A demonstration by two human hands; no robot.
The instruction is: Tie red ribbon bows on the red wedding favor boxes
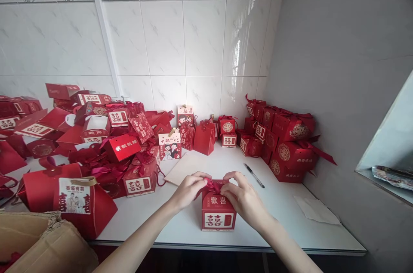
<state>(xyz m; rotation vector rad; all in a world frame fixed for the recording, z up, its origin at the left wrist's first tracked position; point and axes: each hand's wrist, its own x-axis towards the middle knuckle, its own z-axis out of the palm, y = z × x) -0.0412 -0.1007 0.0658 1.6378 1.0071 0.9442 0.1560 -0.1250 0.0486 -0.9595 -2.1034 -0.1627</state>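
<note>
A small red gift box with white and gold Chinese characters stands upright near the table's front edge. Across its top runs a dark red ribbon, gathered into a bow or knot. My left hand pinches the ribbon at the left side between thumb and fingers. From the right, my right hand has its fingers closed on the ribbon's other side, just above the box. Part of the box's right edge is hidden behind the right hand.
Many red gift boxes are heaped on the left; more red boxes are stacked against the right wall. A pen and white paper lie on the white table. A torn cardboard box stands at the lower left.
</note>
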